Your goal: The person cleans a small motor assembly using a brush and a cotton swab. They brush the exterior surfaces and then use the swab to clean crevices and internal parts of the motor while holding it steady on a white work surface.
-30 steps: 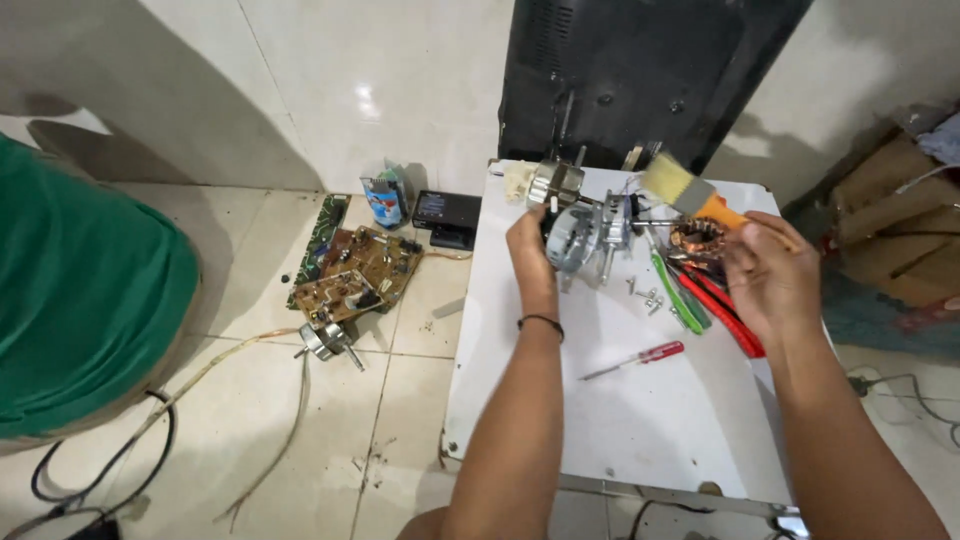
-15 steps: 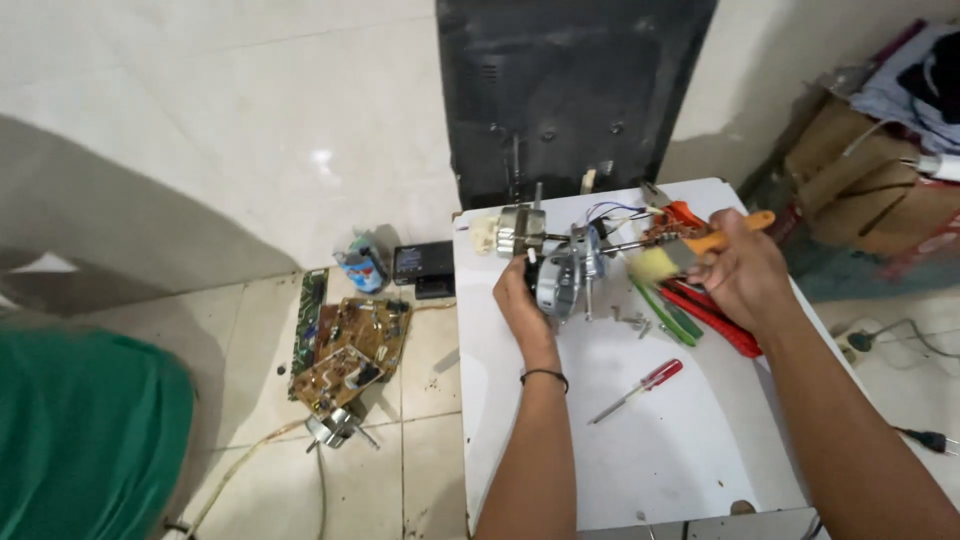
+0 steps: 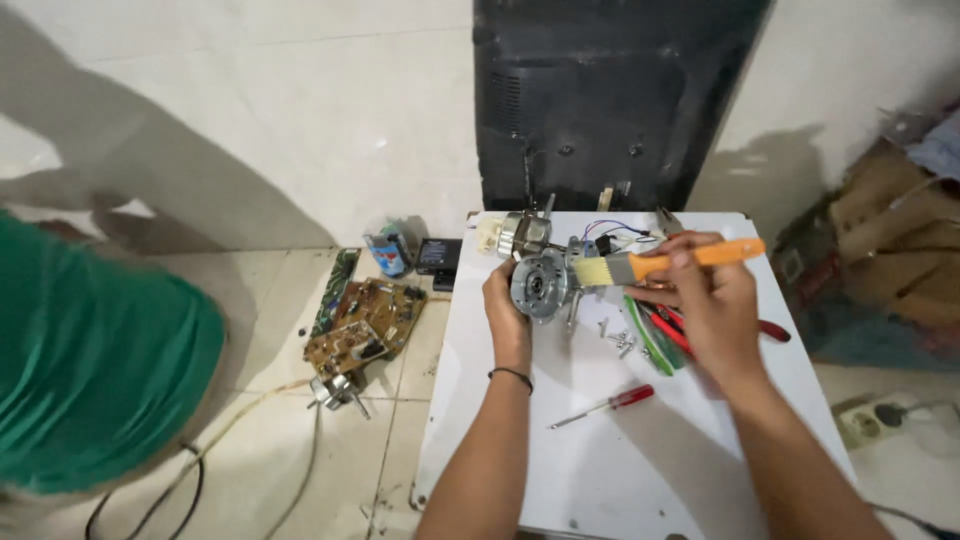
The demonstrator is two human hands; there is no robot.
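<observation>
Room: white tiled floor and pale wall, with a black flat panel (image 3: 615, 100) leaning upright behind the white bench (image 3: 640, 470)
Left hand: the left hand (image 3: 507, 305) is clenched around the small grey motor (image 3: 541, 285), holding it just above the bench with its round face turned toward the person
Right hand: the right hand (image 3: 708, 300) is grasping a paintbrush with orange handle (image 3: 665, 262); the pale bristles touch the right edge of the motor
Change: half a second ago the brush was apart from the motor, a little to its right; now the bristles are on the housing, and the view has come closer to the bench. I judge that the brushing of the motor is only beginning
On the bench: a red-handled screwdriver (image 3: 602, 405) lies apart, below the hands; some loose screws (image 3: 620, 340) lie under the motor; green and red tools (image 3: 660, 335) lie partly hidden under the right hand; a second motor part with thin wires (image 3: 525, 230) stays at the far edge
On the floor: brown circuit boards (image 3: 368, 322) lie left of the bench, beside a small blue can (image 3: 388, 250)
Left edge: a person in green cloth (image 3: 95, 380), only partly visible
</observation>
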